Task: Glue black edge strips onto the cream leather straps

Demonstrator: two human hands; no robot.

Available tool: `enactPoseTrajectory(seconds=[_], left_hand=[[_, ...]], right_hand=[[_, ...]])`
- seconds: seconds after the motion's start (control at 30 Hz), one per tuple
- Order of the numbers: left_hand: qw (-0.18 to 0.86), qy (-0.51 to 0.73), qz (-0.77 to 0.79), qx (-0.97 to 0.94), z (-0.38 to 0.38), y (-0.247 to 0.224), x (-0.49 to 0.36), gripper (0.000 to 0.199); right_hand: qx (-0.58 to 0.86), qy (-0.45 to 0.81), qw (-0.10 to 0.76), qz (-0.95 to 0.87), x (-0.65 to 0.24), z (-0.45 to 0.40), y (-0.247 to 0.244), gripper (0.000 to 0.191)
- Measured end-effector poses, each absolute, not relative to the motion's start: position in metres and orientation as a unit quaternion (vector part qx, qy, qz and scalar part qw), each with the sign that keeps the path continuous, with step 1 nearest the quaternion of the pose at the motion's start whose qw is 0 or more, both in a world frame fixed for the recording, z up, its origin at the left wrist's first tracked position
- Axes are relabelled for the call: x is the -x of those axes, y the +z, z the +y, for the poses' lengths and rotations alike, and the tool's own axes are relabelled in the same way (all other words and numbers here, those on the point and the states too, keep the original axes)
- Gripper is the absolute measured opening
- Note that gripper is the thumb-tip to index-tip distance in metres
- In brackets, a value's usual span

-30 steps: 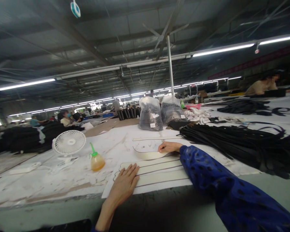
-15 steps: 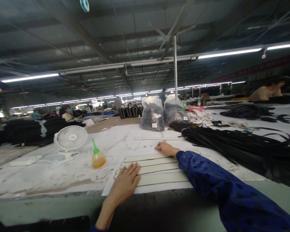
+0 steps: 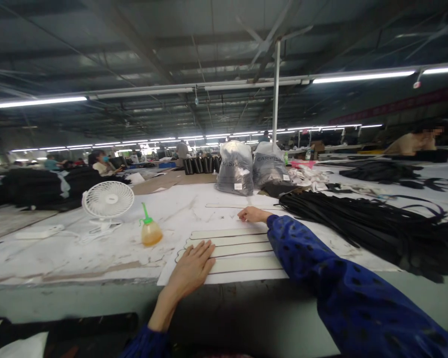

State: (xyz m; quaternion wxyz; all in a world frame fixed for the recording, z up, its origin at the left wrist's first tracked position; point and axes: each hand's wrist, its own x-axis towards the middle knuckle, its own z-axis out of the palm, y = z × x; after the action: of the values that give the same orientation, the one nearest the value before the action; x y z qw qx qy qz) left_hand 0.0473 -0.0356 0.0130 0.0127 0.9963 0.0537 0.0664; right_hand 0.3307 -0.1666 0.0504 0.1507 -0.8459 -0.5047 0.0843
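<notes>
Strips [image 3: 246,246], flat, cream with dark edges, lie side by side on white paper [image 3: 170,274] near the worktable's front edge. Left hand [image 3: 194,266] palm down across their left part, fingers extended, grip released, pressing nothing between the fingers. Right hand [image 3: 252,215] just beyond the farthest of them, fingers curled loosely; cannot tell whether anything is pinched. Blue dark-spotted sleeve [image 3: 306,248] on that arm reaches over the strips' right ends. One long, narrow, pale piece [image 3: 227,205] with a dark outline lies farther back, beyond the right hand.

Left side of the worktable [image 3: 78,258]: squat clear bottle [image 3: 151,234] with green spout and amber liquid, upright; round white fan [image 3: 108,200] behind it, to the left. Right side: heap of long black straps [image 3: 362,226]. Two translucent printed plastic bags [image 3: 235,171], filled, stand farther back.
</notes>
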Motion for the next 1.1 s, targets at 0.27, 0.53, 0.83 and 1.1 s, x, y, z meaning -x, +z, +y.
enactPoseTrajectory(seconds=[0.27,0.53,0.83,1.1], left_hand=[[0.023,0.065,0.058,-0.996,-0.036,0.013,-0.047,0.055],[0.035,0.039,0.058,-0.997,-0.036,0.018,-0.047,0.055],[0.024,0.061,0.049,-0.997,-0.031,0.009,-0.049,0.056],[0.025,0.069,0.051,-0.996,-0.032,0.01,-0.049,0.054]], right_hand=[[0.818,0.119,0.196,-0.528,-0.303,-0.223,0.057,0.045],[0.814,0.067,0.101,-0.568,-0.278,-0.267,0.052,0.058],[0.851,0.01,0.058,-0.523,-0.308,-0.169,0.033,0.046],[0.857,0.022,0.075,-0.51,-0.322,-0.151,0.034,0.045]])
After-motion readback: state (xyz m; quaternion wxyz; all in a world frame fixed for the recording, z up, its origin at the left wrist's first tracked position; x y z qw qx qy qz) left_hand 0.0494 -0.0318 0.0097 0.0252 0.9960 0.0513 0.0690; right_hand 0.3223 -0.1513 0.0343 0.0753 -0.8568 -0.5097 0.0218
